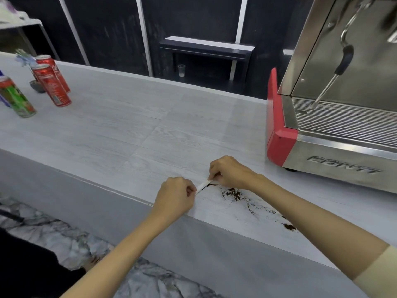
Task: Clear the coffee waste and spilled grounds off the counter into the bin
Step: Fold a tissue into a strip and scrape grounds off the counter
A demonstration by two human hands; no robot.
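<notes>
Both forearms reach in from the near edge over the pale counter (133, 117). The left hand (175, 196) is curled, thumb and fingers pinching the near-left end of a thin white strip (203, 186). The right hand (228, 172), also curled, pinches its far-right end. Spilled grounds (233, 193) lie just right of the strip, trailing rightward along the counter's near edge.

The thin white strip (203, 186) shows only between the left hand (175, 195) and the right hand (228, 172); both its ends vanish under the curled fingers, and what it is made of cannot be told. Right of the right hand, the spilled grounds (234, 193) partly disappear behind the forearm. Beyond it, the espresso machine (335, 108) is cut by the top and right edges, its upper corner blurred.
</notes>
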